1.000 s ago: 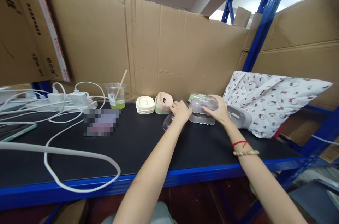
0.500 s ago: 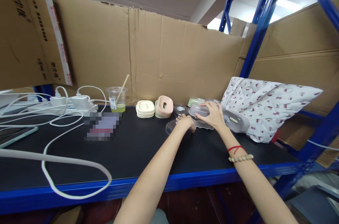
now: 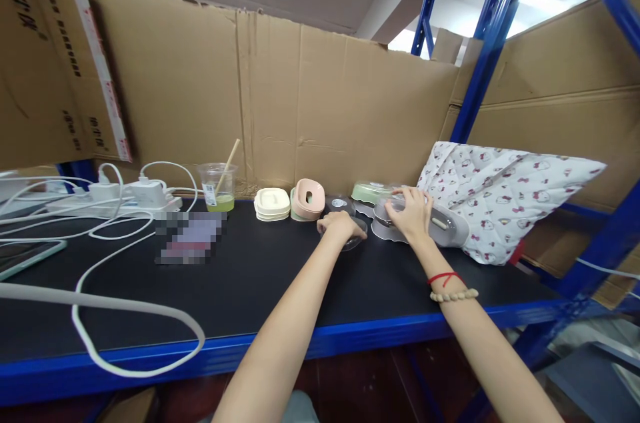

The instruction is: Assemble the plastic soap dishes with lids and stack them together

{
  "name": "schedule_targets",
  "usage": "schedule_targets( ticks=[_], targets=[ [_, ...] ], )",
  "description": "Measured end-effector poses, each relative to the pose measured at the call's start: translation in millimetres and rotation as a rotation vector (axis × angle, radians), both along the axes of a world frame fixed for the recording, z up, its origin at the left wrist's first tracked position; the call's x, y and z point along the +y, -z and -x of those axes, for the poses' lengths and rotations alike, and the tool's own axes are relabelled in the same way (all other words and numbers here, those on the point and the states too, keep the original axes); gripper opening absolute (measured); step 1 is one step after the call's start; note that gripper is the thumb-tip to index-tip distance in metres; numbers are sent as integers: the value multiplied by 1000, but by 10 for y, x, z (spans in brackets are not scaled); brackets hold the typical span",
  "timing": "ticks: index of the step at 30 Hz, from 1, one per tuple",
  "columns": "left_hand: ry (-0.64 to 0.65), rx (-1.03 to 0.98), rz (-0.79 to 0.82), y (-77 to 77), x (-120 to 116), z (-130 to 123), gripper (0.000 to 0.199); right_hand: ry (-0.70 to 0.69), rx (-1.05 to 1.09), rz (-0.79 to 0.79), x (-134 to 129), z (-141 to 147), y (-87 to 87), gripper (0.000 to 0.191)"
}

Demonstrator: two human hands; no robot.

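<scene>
My left hand is closed over a clear plastic shell low on the black shelf top; part of the shell is hidden under the palm. To its right, my right hand has its thumb and fingers curved around a clear plastic package with a wavy lower edge. A green item in clear packaging lies behind that package. Beside my right wrist is a grey item under clear plastic. A dark, clear-topped piece with a round label sits just behind my left hand.
Left of my hands stand a pink piece with a hole and stacked cream pieces. Farther left are a drink cup with straw, a power strip and loose white cables. A patterned quilted bag leans at the right.
My left hand has moved slightly left with the clear shell, away from the other packages. My right hand has shifted slightly right, and the clear package under it has moved right as well.
</scene>
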State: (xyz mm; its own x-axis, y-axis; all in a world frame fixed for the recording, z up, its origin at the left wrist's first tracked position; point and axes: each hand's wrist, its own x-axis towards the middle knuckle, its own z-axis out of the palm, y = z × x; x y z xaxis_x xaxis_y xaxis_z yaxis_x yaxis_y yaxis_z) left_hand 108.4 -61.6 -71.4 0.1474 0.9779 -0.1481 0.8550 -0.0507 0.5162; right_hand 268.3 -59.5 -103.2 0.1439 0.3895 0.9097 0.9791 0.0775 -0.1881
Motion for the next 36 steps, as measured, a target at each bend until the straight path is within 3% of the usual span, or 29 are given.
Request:
schedule_targets(
  ticks=[4, 8, 11, 15, 20, 24, 26, 31, 36],
  targets=[
    [-178, -268, -170, -33, 2, -1, 92, -20, -118, -127, -11, 52, 14, 19],
    [-271, -464, -345, -91, -3, 50, 90, -87, -246, -248, 7, 164, 66, 21],
    [-195, -416, -344, -64, -28, 152, 84, -170, -327, -233, 43, 279, 104, 22],
    [-4, -208, -268, 115, -83, 312, 73, -259, -285, -180, 97, 453, 127, 27],
    [122, -90, -337, 287, -71, 443, 61, -369, -55, 47, 151, 814, 82, 23],
    [93, -96, -460, 245, 9, 627, 30, -356, 240, 276, 179, 1231, -58, 24],
    [34, -41, -597, 238, 58, 800, 30, -308, 338, 399, 183, 1435, -111, 28],
    [-162, 15, -691, 373, 220, 1302, 35, -233, 154, 692, 168, 1753, -42, 35],
    [-405, -200, -478, 406, 321, 1470, 25, -194, -62, 733, 212, 1693, 87, 35]
  ],
)
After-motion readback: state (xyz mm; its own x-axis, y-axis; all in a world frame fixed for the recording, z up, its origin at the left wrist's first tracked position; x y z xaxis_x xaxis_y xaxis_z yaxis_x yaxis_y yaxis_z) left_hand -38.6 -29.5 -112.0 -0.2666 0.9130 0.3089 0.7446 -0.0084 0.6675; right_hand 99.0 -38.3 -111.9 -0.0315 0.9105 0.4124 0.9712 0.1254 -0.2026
